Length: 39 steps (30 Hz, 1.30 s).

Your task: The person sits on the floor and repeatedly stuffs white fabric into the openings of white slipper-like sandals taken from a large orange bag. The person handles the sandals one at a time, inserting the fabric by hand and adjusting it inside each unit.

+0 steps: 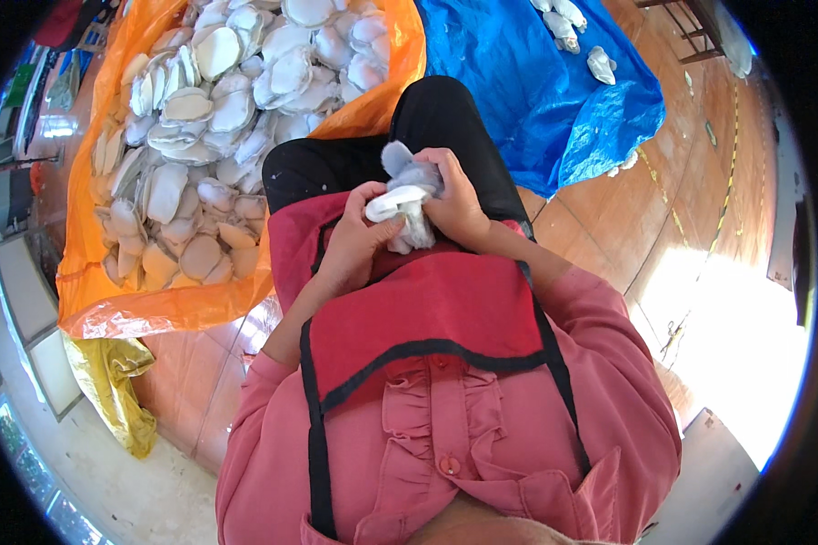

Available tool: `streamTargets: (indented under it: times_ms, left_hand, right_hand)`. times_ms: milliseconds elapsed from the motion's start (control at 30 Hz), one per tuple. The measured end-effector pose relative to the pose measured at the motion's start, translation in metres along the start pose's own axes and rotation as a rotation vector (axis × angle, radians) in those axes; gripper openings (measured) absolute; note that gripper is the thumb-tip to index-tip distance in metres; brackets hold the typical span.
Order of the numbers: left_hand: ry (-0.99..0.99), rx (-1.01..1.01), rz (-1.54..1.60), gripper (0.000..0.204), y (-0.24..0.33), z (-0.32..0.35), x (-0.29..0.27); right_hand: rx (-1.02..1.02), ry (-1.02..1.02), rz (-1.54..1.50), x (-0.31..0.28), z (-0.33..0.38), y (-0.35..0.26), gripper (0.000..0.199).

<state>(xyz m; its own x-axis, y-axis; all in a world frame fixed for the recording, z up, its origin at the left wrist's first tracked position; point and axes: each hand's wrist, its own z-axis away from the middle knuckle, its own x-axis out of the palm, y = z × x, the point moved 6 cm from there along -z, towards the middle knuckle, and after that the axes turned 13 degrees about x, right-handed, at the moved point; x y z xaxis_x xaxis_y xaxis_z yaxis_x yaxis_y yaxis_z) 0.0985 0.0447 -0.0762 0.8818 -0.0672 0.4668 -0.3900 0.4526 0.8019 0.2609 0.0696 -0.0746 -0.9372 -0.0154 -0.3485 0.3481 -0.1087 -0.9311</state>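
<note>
both hands meet over the lap: left hand (353, 238) curled around the white end of a small grey-and-white soft piece (407, 195), right hand (457, 204) closed on its grey side, likely bracing it for fingerwork. far left, orange sheet (400, 86) heaped with white padded pieces (218, 109); far right, blue tarp (536, 91).

grey-white soft piece (407, 193) w/ white stuffing. pile of cream-white flat pieces (211, 118) on orange sheet (168, 304). blue tarp (536, 91), yellow bag (118, 386), pink ruffled shirt (445, 436), red apron (427, 313) w/ black trim.
</note>
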Motion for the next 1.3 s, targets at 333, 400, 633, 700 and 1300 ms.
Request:
streamTargets:
  times_ms: [333,400,633,700,1300]
  left_hand:
    - [-0.130,0.947,-0.956,0.032,0.053,0.020,0.015]
    - [-0.136,1.062,-0.864,0.034,0.044,0.023,0.011]
    - [-0.365,1.339,-1.156,0.033,0.062,0.038,0.025]
    - [-0.427,1.349,-1.220,0.032,0.059,0.041,0.029]
    - [-0.404,1.525,-1.290,0.029,0.045,0.047,0.023]
  right_hand:
    - [0.018,-0.377,-0.305,-0.021,0.007,-0.005,0.080]
    - [-0.040,-0.360,-0.227,-0.021,0.003,-0.021,0.073]
    - [-0.087,-0.407,-0.134,-0.003,0.003,-0.025,0.046]
    - [-0.020,-0.414,-0.136,0.006,0.007,-0.019,0.045]
    - [0.017,-0.193,-0.232,0.012,0.004,-0.019,0.017]
